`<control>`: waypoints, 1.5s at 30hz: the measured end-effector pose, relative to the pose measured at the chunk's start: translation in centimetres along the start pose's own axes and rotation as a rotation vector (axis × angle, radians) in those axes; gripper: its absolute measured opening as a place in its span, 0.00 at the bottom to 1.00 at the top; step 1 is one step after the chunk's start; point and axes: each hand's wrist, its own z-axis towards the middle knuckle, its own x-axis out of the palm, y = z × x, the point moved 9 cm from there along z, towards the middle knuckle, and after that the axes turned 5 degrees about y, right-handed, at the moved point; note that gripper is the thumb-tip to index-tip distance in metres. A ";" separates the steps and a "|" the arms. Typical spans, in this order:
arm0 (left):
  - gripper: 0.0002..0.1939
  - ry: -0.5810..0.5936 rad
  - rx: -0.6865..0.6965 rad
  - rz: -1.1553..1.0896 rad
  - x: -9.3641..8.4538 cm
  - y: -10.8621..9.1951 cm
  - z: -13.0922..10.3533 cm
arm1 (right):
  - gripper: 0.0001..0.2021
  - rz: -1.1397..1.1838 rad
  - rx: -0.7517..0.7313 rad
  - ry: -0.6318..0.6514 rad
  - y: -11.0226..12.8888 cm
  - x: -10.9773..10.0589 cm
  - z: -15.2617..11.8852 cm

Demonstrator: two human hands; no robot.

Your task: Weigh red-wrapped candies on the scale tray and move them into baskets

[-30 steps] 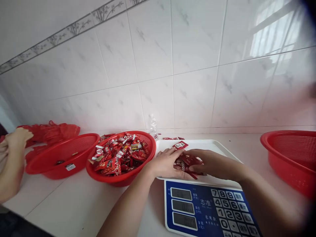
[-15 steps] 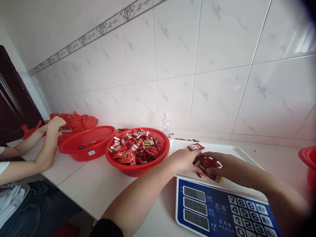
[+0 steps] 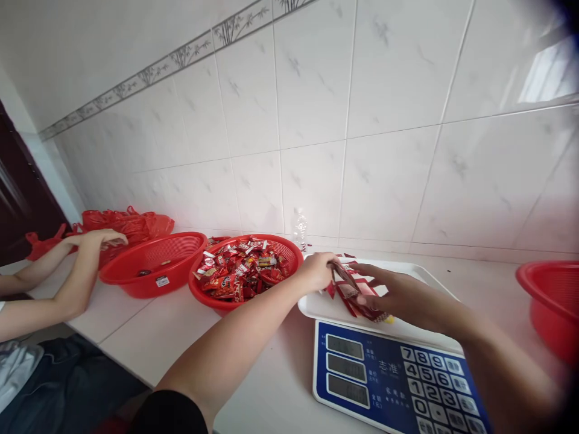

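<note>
My left hand [image 3: 318, 272] is closed on the upper end of a dark red snack packet [image 3: 348, 283] above the scale's white tray [image 3: 420, 269]. Facing it from the right, my right hand [image 3: 391, 292] has its fingers and thumb apart, with the thumb against the packet. More red and white packets lie beneath on the tray, partly hidden by both hands. In front of the tray is the scale's blue panel [image 3: 391, 367] with displays and number keys.
Left of the tray stands a red basket [image 3: 201, 293] full of small red packets. Farther left is another red basket [image 3: 122, 283] with a few pieces. A co-worker's hands [image 3: 102, 237] are near red plastic bags [image 3: 149, 224]. A clear bottle [image 3: 299, 226] and a right-hand red basin [image 3: 554, 307] stand nearby.
My left hand has moved slightly left and up, lifting the packet's end. My right hand's fingers have spread. The co-worker's hand has lowered and opened out. The view has shifted right.
</note>
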 end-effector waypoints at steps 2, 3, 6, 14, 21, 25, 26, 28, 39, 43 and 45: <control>0.14 -0.069 -0.067 -0.188 -0.5 1.2 0.1 | 0.35 -0.037 -0.023 0.061 0.4 0.5 -0.3; 0.13 -0.107 -0.086 -0.291 -0.8 1.5 0.1 | 0.38 -0.061 -0.019 0.087 0.4 0.7 -0.4; 0.09 -0.146 -0.145 -0.657 -1.2 2.2 0.0 | 0.41 -0.115 0.040 0.108 0.1 1.0 -0.5; 0.06 -0.288 -0.471 -1.158 -0.9 3.9 -1.9 | 0.26 -0.132 -0.007 0.082 0.7 0.9 -0.2; 0.06 -0.250 -0.490 -1.140 -0.2 3.6 -2.4 | 0.17 -0.087 -0.019 0.067 -0.3 0.4 -0.2; 0.09 -0.183 -0.401 -1.059 -0.2 3.3 -2.4 | 0.19 -0.036 -0.011 0.048 -0.9 0.2 0.0; 0.11 -0.157 -0.380 -1.047 -0.1 3.2 -2.4 | 0.21 -0.025 -0.002 0.033 -1.0 0.2 0.2; 0.15 -0.113 -0.359 -1.031 0.1 3.0 -2.5 | 0.27 -0.005 0.022 0.010 -1.2 0.4 0.6; 0.18 -0.044 -0.282 -0.847 -0.2 2.7 -3.3 | 0.14 0.199 0.010 -0.093 -1.3 -0.4 0.5; 0.21 -0.096 -0.257 -0.855 -0.1 2.2 -3.5 | 0.08 0.346 -0.013 -0.216 -1.4 -2.4 -0.3; 0.18 -0.108 -0.255 -0.902 0.3 1.6 -3.6 | 0.11 0.419 -0.045 -0.261 -0.7 -2.9 -0.5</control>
